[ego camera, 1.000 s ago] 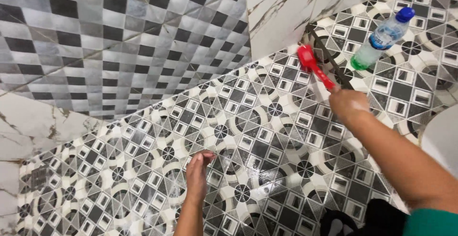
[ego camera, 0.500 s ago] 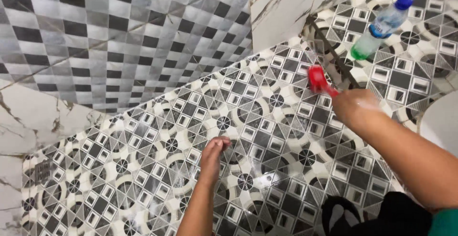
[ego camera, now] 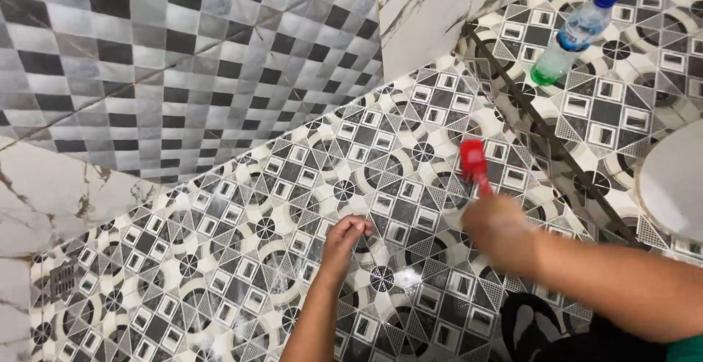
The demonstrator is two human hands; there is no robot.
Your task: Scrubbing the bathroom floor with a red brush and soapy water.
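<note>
The left hand [ego camera: 346, 239] is resting fingertips-down on the wet patterned floor [ego camera: 220, 259], fingers curled and holding nothing. Just to its right, at about two o'clock from it, the right hand [ego camera: 499, 229] is clenching the handle of a red brush [ego camera: 474, 164]. The brush's long axis is running toward twelve o'clock from that fist, head down near the tiles. Farther off at one o'clock, beyond the glass partition's dark track [ego camera: 556, 150], a plastic bottle [ego camera: 575, 34] with a blue cap is lying on the floor.
</note>
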